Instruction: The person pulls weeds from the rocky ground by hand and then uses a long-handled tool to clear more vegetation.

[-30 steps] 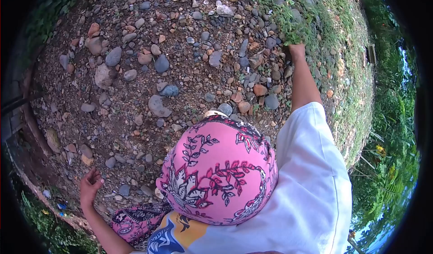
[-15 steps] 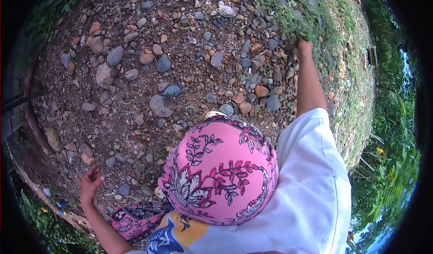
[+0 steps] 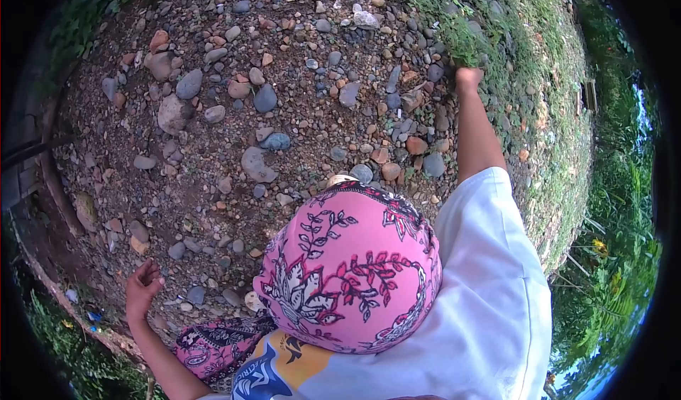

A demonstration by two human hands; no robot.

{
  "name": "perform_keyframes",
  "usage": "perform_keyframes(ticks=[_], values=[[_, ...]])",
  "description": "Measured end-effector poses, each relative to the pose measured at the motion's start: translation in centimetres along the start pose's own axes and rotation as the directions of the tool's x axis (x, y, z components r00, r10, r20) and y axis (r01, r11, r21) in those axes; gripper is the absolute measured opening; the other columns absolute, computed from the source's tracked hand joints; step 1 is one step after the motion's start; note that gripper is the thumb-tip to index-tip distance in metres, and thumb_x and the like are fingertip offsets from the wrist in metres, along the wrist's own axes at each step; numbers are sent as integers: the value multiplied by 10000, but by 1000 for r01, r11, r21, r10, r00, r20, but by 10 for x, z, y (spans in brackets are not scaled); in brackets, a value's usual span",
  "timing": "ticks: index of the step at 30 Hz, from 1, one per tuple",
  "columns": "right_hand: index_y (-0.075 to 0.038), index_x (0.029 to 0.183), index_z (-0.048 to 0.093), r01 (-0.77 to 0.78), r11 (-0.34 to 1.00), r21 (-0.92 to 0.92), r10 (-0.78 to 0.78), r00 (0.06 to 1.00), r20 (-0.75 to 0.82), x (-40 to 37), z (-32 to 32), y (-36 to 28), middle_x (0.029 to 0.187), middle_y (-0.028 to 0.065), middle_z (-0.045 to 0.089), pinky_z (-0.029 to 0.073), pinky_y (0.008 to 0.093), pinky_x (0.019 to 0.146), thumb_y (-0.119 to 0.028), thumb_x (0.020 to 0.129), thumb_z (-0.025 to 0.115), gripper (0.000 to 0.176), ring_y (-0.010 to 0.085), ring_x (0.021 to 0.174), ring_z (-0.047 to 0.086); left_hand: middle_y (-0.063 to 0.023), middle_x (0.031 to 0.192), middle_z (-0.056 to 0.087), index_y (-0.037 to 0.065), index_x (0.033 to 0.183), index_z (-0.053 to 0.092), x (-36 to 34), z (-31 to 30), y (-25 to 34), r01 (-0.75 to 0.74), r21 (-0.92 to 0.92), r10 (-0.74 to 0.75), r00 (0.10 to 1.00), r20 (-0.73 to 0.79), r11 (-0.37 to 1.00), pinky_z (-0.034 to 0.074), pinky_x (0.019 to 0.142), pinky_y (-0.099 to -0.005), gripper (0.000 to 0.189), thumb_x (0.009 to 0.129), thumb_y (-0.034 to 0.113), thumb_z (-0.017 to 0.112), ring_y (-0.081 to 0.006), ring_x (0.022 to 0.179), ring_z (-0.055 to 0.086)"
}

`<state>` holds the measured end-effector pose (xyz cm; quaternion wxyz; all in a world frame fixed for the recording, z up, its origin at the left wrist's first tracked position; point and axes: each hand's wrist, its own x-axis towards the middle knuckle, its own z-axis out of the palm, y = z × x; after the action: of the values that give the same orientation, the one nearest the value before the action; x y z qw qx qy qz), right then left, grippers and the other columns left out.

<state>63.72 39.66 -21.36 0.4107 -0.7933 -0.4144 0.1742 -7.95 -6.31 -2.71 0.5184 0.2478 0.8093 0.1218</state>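
Head view, plants (image 3: 462, 44): we note green, fine-leaved clump.
Right hand (image 3: 468, 80): just beside them; fingers hidden, hold we cannot tell.
Left hand (image 3: 144, 288): fingers curled, parted.

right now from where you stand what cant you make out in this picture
All in the head view:
- Bare right hand: its own back hides whether it grips the low leafy green plants.
- Pink floral cloth: it hides whatever lies beneath.
- Navy-and-yellow shirt print: the bottom edge cuts off its lower part.
- Small bright blue thing at lower left: too small to identify.
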Motion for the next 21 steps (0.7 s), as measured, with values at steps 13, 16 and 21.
perform_keyframes(ticks=[13,16,21], values=[[-56,1028,551,-46,990,131,24,987,162,59,-40,26,923,49,602,471,321,680,-111,731,692,334,176,751,582,-154,1139,533,-69,1248,383,13,6,7,49,-6,-49,999,4,999,432,874,-306,662,666,55,674,-203,1009,536],[-42,1011,586,-59,982,-179,119,930,349,61,-29,14,853,48,623,458,314,708,-232,646,747,442,186,745,583,-155,1141,533,-73,1247,380,20,4,-2,30,41,-30,999,17,999,434,872,-301,661,669,47,677,-202,1007,538],[-49,957,626,98,742,-663,33,983,183,70,-5,2,928,164,629,455,356,757,-381,666,618,441,292,875,598,-161,1146,533,-73,1248,377,22,4,-7,49,31,-50,998,26,998,429,882,-308,673,661,29,692,-208,1012,539]])
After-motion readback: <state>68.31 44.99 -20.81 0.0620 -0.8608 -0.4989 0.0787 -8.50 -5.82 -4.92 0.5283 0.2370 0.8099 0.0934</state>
